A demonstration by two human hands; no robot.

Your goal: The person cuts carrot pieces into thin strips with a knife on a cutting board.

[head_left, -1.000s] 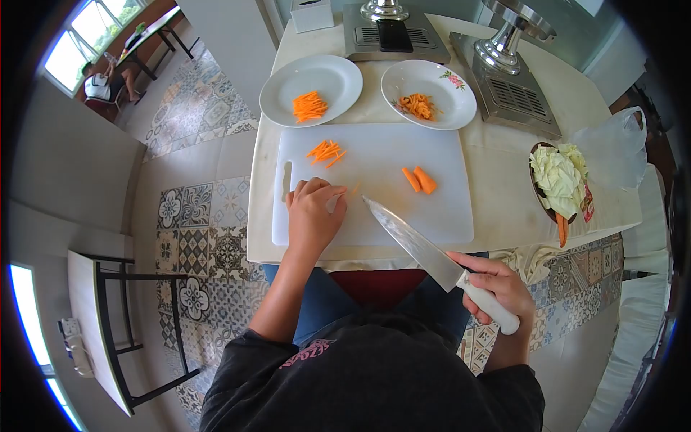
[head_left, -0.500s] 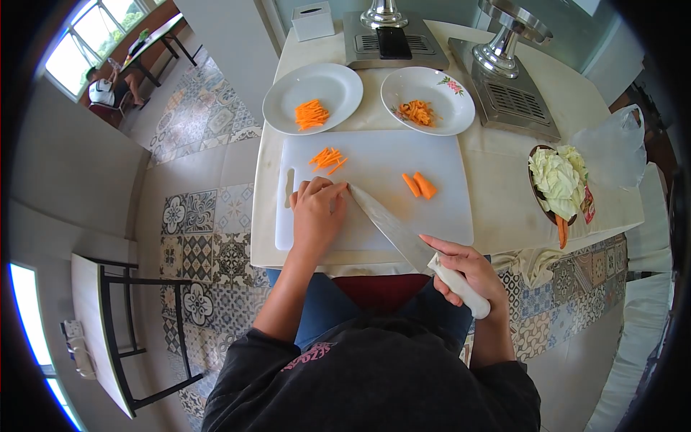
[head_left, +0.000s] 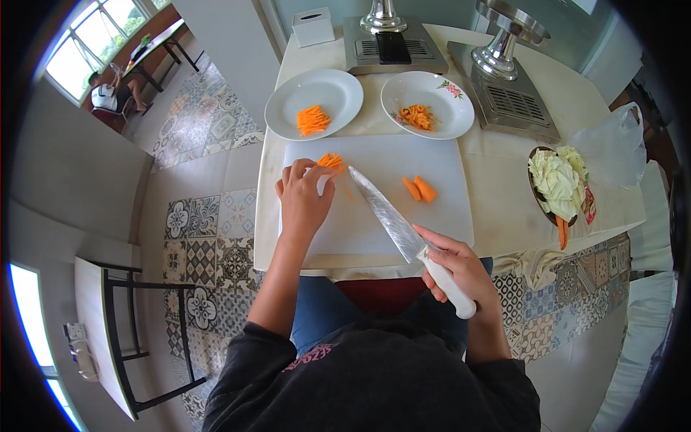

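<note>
Two hands show in the head view. Left hand (head_left: 305, 198) fingers curl, slightly parted, at the carrot strips (head_left: 330, 160); whether they pinch any, I cannot tell. Right hand (head_left: 464, 272) fingers wrap the knife (head_left: 384, 213), its tip just beside the left fingertips: best steady, those fingertips tucked clear. Carrot pieces (head_left: 425, 190) lie right of them.

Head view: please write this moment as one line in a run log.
left hand: fingers at carrot strips on cutting board, grip unclear | right hand: holds knife, tip near strips | board: two carrot pieces
</note>
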